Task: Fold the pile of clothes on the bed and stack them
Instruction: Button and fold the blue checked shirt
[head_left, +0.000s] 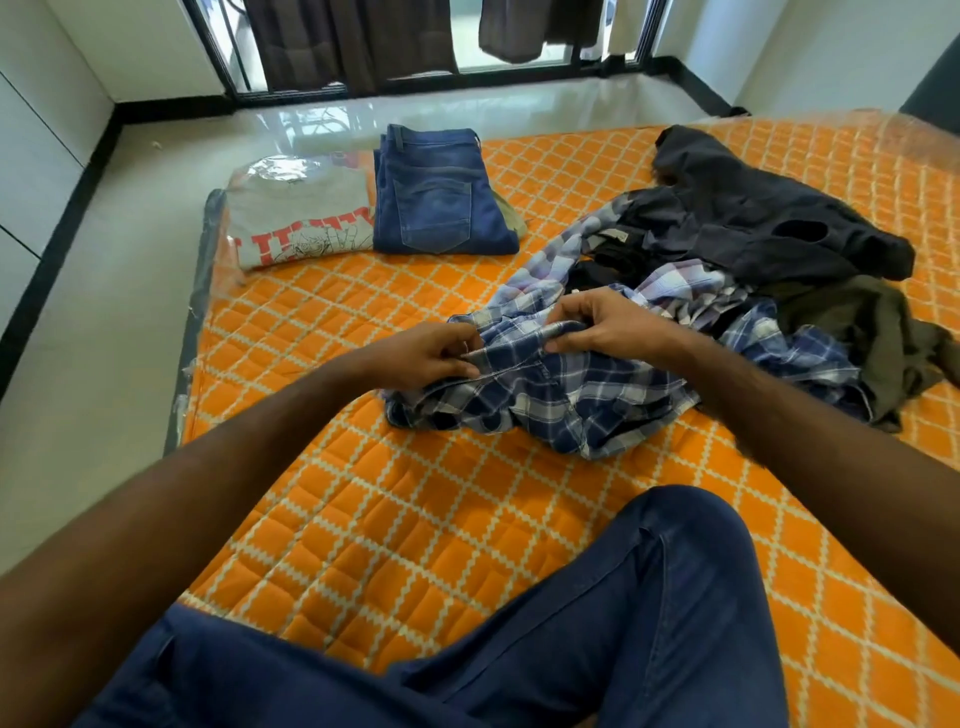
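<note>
A crumpled blue and white plaid shirt lies in the middle of the orange quilted bed. My left hand pinches its upper edge on the left, and my right hand pinches the same edge a little to the right. Behind the shirt sits a loose pile: a dark grey garment, an olive garment and some black fabric. At the bed's far left corner lie folded blue jeans on a folded olive piece, beside a folded grey printed T-shirt.
My knees in dark blue trousers rest on the bed's near edge. White floor tiles run along the left of the bed. Dark curtains hang at the window behind.
</note>
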